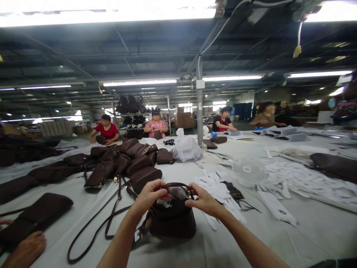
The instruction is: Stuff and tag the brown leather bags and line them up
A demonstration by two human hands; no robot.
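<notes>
Near the bottom middle of the frame, a small dark brown leather bag (173,225) stands upright on the pale surface (61,245). My left hand (154,191) and right hand (199,197) hold its curved brown handle (178,184), one at each side. Each grip is closed to a small pinch. The handle is up and the bag is open on top, with clear, crinkly wrap (178,192) showing inside, so it looks filled but not shut. A long thin brown strap (96,232) lies loose to the left. At left of center sits a big heap of brown bags (122,160); I cannot tell which are finished. Flat white strips (220,193) lie on the right.
</notes>
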